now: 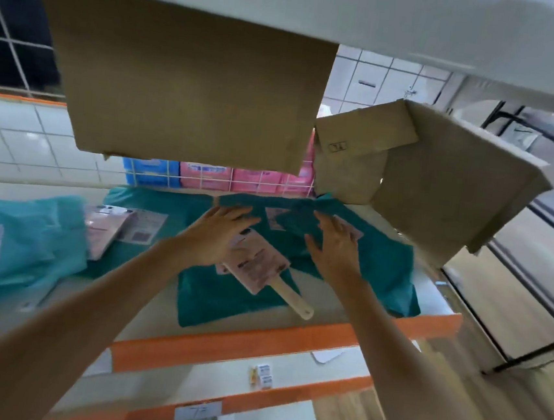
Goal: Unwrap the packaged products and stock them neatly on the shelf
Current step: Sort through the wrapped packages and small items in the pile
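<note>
The head view looks down into a shelf point(256, 343) with an orange front edge, where several teal wrapped packages point(383, 254) lie spread across the board. The left hand point(219, 229) lies flat on the rear teal wrap, its fingers straight and spread, gripping nothing. The right hand point(333, 245) rests just beside it on a folded part of the same teal wrap, its fingers also spread and nearly straight; motion blur hides the fingertips. Between and below the two hands lies an unwrapped product with a pink card point(256, 265) and a pale wooden handle pointing to the shelf's front edge. Another teal bag point(11, 245) sits to the left, with a pink packaged item point(100, 233) beside it. A cardboard flap point(193, 83) hangs from above, and an open cardboard box point(441, 178) stands on the right. Pink and blue packs point(238, 179) show behind a wire grid.
</note>
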Demonstrator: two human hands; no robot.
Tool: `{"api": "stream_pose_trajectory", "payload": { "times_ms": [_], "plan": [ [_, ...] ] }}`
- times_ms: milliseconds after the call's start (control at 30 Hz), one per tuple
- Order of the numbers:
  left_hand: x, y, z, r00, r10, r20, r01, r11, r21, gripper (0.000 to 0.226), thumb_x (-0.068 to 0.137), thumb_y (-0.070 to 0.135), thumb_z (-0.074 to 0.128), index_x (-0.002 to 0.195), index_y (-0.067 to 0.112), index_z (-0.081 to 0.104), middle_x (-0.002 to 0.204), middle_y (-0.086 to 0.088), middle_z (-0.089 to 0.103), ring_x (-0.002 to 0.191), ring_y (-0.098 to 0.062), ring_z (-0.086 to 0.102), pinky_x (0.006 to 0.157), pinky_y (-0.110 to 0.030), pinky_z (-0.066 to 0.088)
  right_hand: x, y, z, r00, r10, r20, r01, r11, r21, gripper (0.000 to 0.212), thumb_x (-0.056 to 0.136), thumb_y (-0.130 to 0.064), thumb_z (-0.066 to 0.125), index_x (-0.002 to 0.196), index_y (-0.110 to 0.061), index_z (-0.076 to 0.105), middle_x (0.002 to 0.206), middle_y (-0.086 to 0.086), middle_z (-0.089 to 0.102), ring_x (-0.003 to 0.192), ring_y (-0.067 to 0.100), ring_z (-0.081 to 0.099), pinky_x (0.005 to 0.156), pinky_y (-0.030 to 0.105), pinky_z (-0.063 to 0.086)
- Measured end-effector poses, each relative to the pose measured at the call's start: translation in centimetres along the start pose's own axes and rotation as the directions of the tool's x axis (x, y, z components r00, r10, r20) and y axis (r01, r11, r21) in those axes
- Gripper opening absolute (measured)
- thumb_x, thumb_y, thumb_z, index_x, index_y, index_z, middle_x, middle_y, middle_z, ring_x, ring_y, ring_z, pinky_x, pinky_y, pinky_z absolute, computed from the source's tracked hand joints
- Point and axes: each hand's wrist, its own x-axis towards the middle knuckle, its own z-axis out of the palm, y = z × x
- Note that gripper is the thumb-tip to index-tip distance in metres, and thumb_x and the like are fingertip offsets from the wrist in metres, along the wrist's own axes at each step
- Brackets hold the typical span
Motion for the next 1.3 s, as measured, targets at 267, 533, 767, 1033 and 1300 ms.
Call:
{"api": "stream_pose_trajectory", "payload": {
  "times_ms": [267,533,767,1033,1300],
  "plan": [
    [3.3,2.5,0.6,0.970,0.004,0.243,-0.001,1.000,-0.016,0.082,0.072,0.052,0.070,0.141,0.027,0.034,0.144,0.009,0.035,0.129,-0.012,0.036,0.106,-0.025,0.027,2.8,6.8,-1.7,0.990,0.127,0.057,-0.127,0.992,-0.009,0.056,0.094,-0.039,0.047,0.142,-0.014,0.034,0.143,0.011,0.042,0.129,0.031,0.039,0.105,0.041,0.028],
    [3.8,1.3,0.8,0.967,0.065,0.245,-0.034,0.991,-0.129,0.086,0.053,0.059,0.073,0.131,0.032,0.048,0.121,0.011,0.038,0.114,-0.009,0.039,0.099,-0.025,0.035,5.1,10.4,-2.0,0.921,0.301,0.248,-0.305,0.952,-0.020,0.076,0.088,-0.059,0.046,0.144,-0.011,0.027,0.142,0.020,0.038,0.130,0.036,0.037,0.105,0.046,0.028],
    [3.3,-0.4,0.6,0.961,0.018,0.276,0.014,0.993,-0.113,0.070,0.051,0.058,0.080,0.109,0.043,0.044,0.108,0.013,0.041,0.104,-0.009,0.040,0.089,-0.030,0.039,7.0,10.9,-2.0,0.908,0.288,0.303,-0.331,0.938,0.102,0.090,0.076,-0.055,0.067,0.144,-0.008,0.030,0.144,0.018,0.040,0.131,0.033,0.038,0.108,0.044,0.032],
    [2.9,-0.4,0.1,0.914,-0.148,0.378,0.199,0.975,-0.100,0.067,0.053,0.048,0.085,0.099,0.026,0.042,0.102,0.006,0.043,0.096,-0.013,0.044,0.079,-0.027,0.039,7.3,10.4,-3.2,0.955,0.189,0.228,-0.258,0.911,0.322,0.065,0.071,-0.035,0.079,0.126,-0.014,0.053,0.122,0.008,0.056,0.113,0.028,0.053,0.094,0.037,0.043],
    [1.5,0.1,-1.1,0.875,-0.242,0.420,0.373,0.889,-0.265,0.052,0.067,0.030,0.082,0.103,0.022,0.046,0.095,0.003,0.062,0.078,-0.009,0.060,0.059,-0.020,0.047,7.6,9.2,-5.3,0.896,0.134,0.423,-0.323,0.852,0.413,0.040,0.073,-0.027,0.077,0.111,-0.019,0.065,0.100,0.000,0.069,0.091,0.020,0.065,0.091,0.044,0.050]
  ]
}}
